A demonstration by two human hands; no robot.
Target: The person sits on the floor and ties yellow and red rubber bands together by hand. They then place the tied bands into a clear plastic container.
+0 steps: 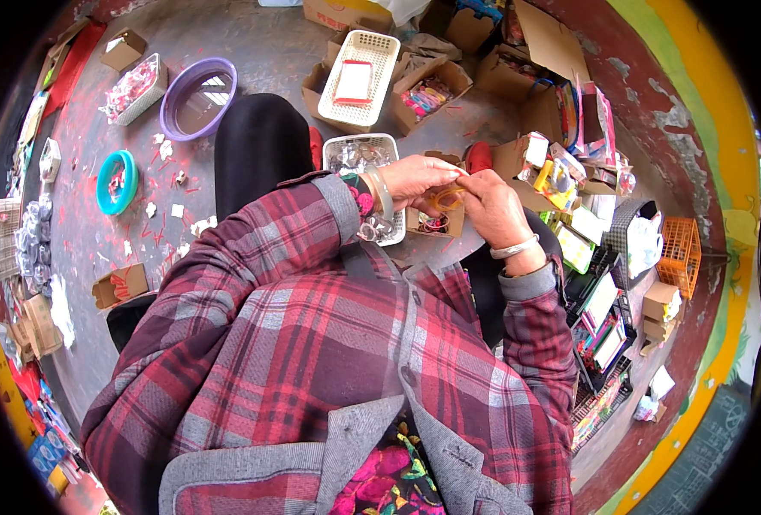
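In front of me, both hands meet with their fingertips pinched together. A thin, see-through yellow loop [447,200] hangs between them; its exact kind is hard to make out. My left hand [413,178] comes in from the left, closed on it, with a metal bangle at the wrist. From the other side, my right hand [496,210] is closed on it too. Just under the left wrist stands a white basket [383,146] of shiny clear and silvery pieces, partly hidden by my arm. A small cardboard box [453,225] with reddish bits sits below my hands.
Ahead, a cream basket [387,50] holding a red-framed tray rests on boxes, beside an open carton [459,75] of colourful packets. A purple basin [167,112] and a turquoise basin [101,190] stand left among scraps. At right are crowded boxes and an orange crate [679,249].
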